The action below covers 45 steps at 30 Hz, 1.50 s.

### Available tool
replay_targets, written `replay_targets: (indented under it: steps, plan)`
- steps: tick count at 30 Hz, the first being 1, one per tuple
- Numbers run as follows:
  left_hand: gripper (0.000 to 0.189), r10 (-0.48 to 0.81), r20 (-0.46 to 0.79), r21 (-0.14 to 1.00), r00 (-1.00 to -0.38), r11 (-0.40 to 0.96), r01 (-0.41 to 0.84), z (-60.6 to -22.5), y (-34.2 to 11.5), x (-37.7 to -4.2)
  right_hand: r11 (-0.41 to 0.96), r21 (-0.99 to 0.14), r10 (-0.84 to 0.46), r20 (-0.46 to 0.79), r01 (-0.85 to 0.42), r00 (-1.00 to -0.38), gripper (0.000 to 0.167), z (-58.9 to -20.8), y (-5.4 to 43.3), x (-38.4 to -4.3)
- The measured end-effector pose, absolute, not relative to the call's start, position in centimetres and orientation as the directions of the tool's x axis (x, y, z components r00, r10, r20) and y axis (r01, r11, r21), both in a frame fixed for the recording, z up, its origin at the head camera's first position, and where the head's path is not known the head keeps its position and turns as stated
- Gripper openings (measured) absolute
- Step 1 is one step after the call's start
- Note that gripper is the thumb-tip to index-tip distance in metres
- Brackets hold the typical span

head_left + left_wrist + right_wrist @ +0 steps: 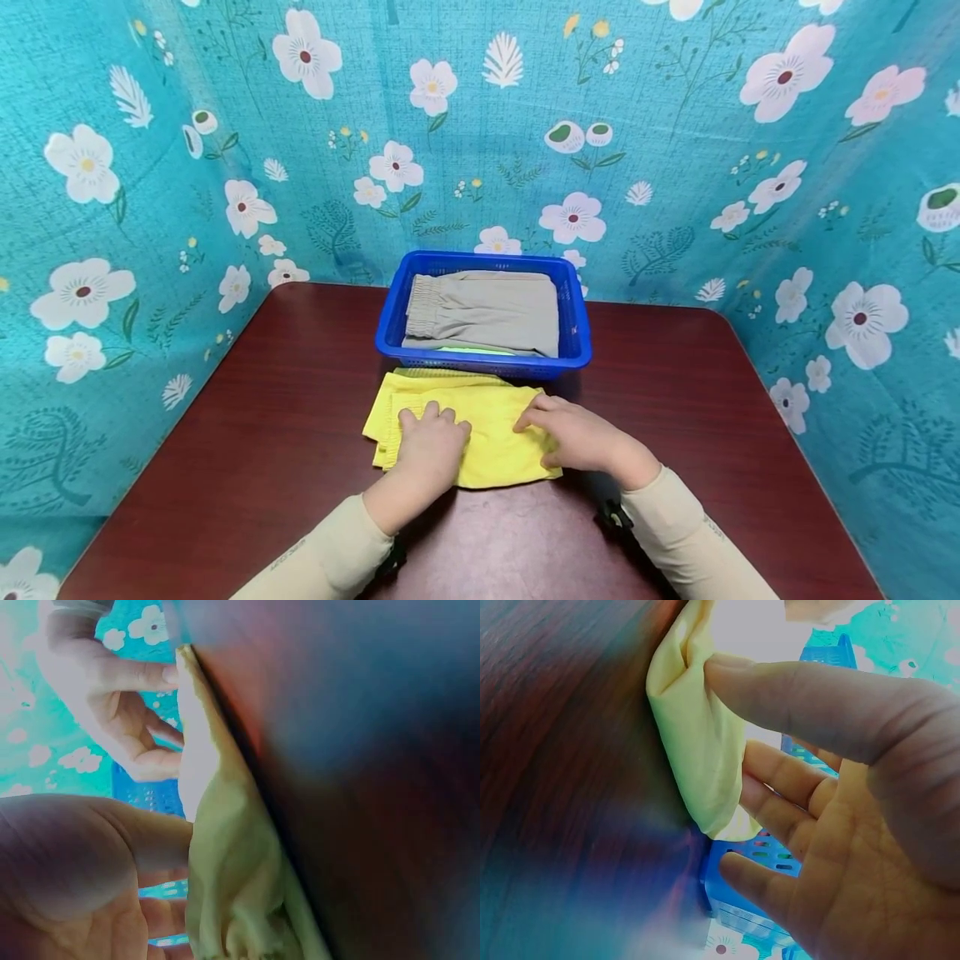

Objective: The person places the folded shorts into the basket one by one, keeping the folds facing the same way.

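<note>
Folded yellow pants (491,433) with a ribbed elastic waistband at the left lie flat on the table (300,383). My left hand (433,450) rests on their left half, fingertips pressing the cloth. Over the right end is my right hand (585,437), its fingers spread and touching the fabric. In the right wrist view, the thumb (795,697) touches the top of the folded edge and the other fingers lie along its end. The left wrist view shows both hands' fingertips against the cloth, with loose wrinkles near the front edge.
Just behind the yellow pants stands a blue plastic basket (390,325). Folded grey clothing (487,308) fills it, with a strip of bright green cloth (472,350) showing at the front. A teal floral curtain (480,125) surrounds the table's back and sides.
</note>
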<state>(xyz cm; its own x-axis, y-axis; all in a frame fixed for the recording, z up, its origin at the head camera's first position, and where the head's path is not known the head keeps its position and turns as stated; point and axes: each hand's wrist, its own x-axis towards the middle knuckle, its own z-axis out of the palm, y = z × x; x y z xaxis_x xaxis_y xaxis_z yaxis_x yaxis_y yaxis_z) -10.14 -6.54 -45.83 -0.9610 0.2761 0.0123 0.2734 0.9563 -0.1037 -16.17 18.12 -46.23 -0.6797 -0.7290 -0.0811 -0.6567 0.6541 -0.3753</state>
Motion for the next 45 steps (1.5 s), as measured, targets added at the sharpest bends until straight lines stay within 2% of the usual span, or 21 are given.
replay_targets:
  steps: [3,9,12,19,26,34,40,45]
  plan:
    - [0.006,0.304,0.029,-0.031,-0.952,0.953,0.303,-45.7,-7.5,-10.3,0.657,-0.365,-0.729,-0.083,-0.66,-0.68,0.05,-46.4,18.1,-16.2]
    - [0.021,0.357,0.1,0.176,-0.929,0.912,0.369,-45.3,-9.7,-10.9,0.685,-0.346,-0.707,-0.103,-0.642,-0.699,0.046,-46.1,18.4,-16.3]
    - [0.023,0.342,0.137,0.257,-0.93,0.894,0.367,-45.0,-10.8,-11.2,0.693,-0.353,-0.699,-0.118,-0.628,-0.705,0.044,-45.8,18.6,-16.2]
    - [0.024,0.251,0.141,0.296,-0.958,0.912,0.283,-44.8,-13.2,-12.2,0.697,-0.369,-0.695,-0.136,-0.615,-0.706,0.041,-45.5,18.6,-16.1]
    - [0.041,0.183,0.025,0.375,-0.983,0.91,0.178,-44.4,-14.8,-13.1,0.685,-0.359,-0.707,-0.118,-0.634,-0.697,0.04,-45.5,18.7,-16.1]
    - [0.036,0.248,-0.09,0.469,-0.965,0.865,0.179,-44.4,-16.0,-14.3,0.686,-0.357,-0.708,-0.125,-0.634,-0.695,0.037,-45.2,18.9,-16.0]
    - [0.036,0.257,-0.082,0.508,-0.963,0.842,0.182,-44.9,-16.4,-14.5,0.664,-0.338,-0.727,-0.083,-0.667,-0.682,0.035,-45.4,18.9,-16.1]
    - [0.035,0.256,-0.063,0.539,-0.965,0.822,0.183,-45.4,-16.7,-14.8,0.676,-0.324,-0.71,-0.045,-0.662,-0.703,0.027,-45.5,18.5,-16.1]
